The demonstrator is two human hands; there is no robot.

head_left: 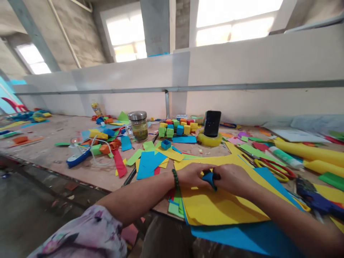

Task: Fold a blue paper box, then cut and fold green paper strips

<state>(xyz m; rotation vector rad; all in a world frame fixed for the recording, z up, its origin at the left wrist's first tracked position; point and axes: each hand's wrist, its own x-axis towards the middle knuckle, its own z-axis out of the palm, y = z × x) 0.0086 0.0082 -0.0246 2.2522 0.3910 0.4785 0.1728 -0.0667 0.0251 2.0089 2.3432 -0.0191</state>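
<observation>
left hand [192, 175] and right hand [233, 178] curl together around a blue piece [208, 177]

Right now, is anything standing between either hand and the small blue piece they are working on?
Nothing visible is: the left hand and right hand both have their fingers on the blue piece, above the yellow sheet.

counting one left hand [192, 175], one right hand [234, 178], one held blue paper piece [208, 178], one phone [212, 123], one tape roll [215, 142], one lidded mug [140, 132], one bracelet [175, 178], two thick yellow rolls [314, 152], one power strip [78, 158]... can't pin down the little cubes [180, 130] tho, too jumbled.
</observation>
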